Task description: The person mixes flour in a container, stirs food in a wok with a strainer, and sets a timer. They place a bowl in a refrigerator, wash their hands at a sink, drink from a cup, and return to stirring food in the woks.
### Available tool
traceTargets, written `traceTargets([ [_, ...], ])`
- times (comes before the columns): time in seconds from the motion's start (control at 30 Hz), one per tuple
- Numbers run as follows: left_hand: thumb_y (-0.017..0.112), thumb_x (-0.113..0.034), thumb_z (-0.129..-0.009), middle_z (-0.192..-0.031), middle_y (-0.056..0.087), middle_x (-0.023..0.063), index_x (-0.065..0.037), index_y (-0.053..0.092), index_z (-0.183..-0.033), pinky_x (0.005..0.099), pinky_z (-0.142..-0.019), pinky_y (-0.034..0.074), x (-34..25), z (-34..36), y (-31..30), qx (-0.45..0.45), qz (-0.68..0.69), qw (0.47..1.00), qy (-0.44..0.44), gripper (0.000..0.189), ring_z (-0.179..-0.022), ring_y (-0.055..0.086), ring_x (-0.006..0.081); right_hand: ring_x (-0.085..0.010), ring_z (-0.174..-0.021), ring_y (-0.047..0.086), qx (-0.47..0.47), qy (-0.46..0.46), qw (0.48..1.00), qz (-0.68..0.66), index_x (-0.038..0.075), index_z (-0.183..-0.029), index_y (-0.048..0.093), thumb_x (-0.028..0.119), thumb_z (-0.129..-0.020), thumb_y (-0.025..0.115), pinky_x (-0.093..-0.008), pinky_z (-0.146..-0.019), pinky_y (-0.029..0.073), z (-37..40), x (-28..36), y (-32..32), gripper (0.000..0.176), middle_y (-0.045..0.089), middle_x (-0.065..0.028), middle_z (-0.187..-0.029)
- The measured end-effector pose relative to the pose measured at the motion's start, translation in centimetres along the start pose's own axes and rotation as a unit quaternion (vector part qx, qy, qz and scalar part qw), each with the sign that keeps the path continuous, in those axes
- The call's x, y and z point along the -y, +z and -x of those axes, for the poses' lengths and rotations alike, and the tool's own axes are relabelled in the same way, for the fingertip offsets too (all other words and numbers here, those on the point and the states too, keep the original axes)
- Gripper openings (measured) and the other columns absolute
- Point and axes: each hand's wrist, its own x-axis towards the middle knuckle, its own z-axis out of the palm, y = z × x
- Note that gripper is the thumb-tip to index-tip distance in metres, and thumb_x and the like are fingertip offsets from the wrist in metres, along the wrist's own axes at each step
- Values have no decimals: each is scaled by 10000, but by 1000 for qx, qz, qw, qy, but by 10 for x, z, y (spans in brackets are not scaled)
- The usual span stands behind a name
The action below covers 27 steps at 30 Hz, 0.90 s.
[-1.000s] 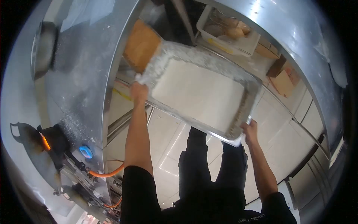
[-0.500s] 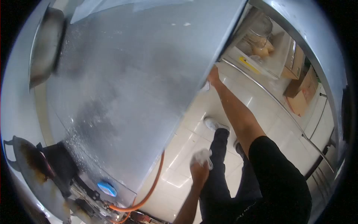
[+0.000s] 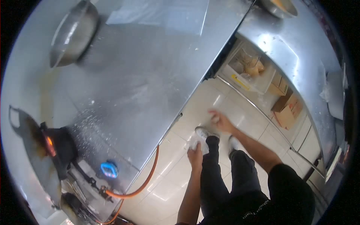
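My left hand [image 3: 195, 156] is closed around a crumpled, whitish, see-through wad [image 3: 198, 145] that looks like thin plastic film. It is held above the floor, in front of my legs. My right hand [image 3: 222, 123] hangs in the air to the right of it, slightly blurred, its fingers partly stretched out and apart. Nothing can be made out in it. To the left of both hands is the edge of a steel worktop [image 3: 138, 90], dusted with white powder and crumbs.
A metal bowl [image 3: 73, 35] stands at the worktop's back left. A wok [image 3: 32, 150] sits at a burner with a glowing flame [image 3: 50, 144]. Near it lie a blue device [image 3: 109, 170] and an orange hose [image 3: 150, 174]. Cardboard boxes [image 3: 287, 112] fill a lower shelf at right.
My right hand has left the worktop's edge and come down toward my body. My left hand, still holding the wad, has risen slightly. The view has shifted, and a flame now shows by the wok.
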Motion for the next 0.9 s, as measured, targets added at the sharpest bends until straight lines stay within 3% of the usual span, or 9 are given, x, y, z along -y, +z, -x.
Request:
traceTargets([
  [0.07,488,-418,-843,-997,591,117,24,529,-1076,351,-714,445,-42,35,2,133,171,971,-103,501,-859,574,248,-336,-1225,317,88,-241,962,90,40,-1279,352,168,-651,678,-381,-1009,262,73,63,1,720,366,-184,-1298],
  [0.2,332,-501,-895,-1077,529,43,-100,421,-1205,287,-802,410,-53,109,15,317,369,863,-138,515,-993,488,129,-339,-1206,343,125,-193,968,102,20,-1304,305,188,-664,698,-386,-999,273,167,149,-22,770,379,-214,-1271],
  [0.3,320,-491,-899,-1173,477,83,-62,381,-1209,320,-911,365,-46,157,-5,468,460,752,-64,533,-1073,457,182,-305,-1022,487,175,-197,962,74,13,-1237,408,106,-693,657,-343,-886,375,201,189,-51,606,497,-181,-1106],
  [0.43,391,-440,-895,-1231,448,73,-44,372,-1241,315,-958,325,-68,252,-61,450,442,776,11,526,-1121,429,183,-216,-842,552,247,-235,936,89,5,-1114,530,11,-722,580,-278,-748,433,236,249,-66,396,557,-121,-944],
  [0.63,434,-391,-894,-1210,474,90,-14,394,-1225,305,-967,335,-44,344,-127,279,460,840,66,503,-1106,460,176,-117,-796,540,262,-166,951,-17,-17,-1040,571,-32,-752,521,-235,-688,436,276,261,-4,293,583,-63,-912],
  [0.73,470,-364,-882,-1109,543,81,-42,461,-1191,300,-849,426,-8,373,-164,165,500,842,116,446,-989,537,170,-114,-779,548,272,-149,950,-43,-21,-1048,562,-18,-768,523,-236,-679,437,306,282,54,283,597,-62,-901],
  [0.8,496,-292,-874,-989,584,103,-17,524,-1104,320,-729,493,11,402,-200,-55,452,877,156,360,-828,590,180,-117,-766,552,249,-161,953,-62,-18,-1067,540,-11,-770,533,-235,-663,439,321,303,105,297,597,-58,-883],
  [0.87,505,-261,-868,-874,597,98,20,550,-1028,361,-677,518,39,432,-247,-305,543,746,236,327,-719,593,189,-117,-752,551,194,-179,961,-79,-11,-1090,508,-4,-762,551,-233,-637,441,337,322,152,331,588,-47,-855],
  [0.9,497,-292,-871,-934,576,113,3,529,-1063,392,-709,513,60,447,-278,-359,535,733,219,353,-765,584,203,-120,-782,549,239,-168,955,-57,6,-1045,486,6,-776,556,-253,-658,444,339,333,170,278,578,-45,-881],
])
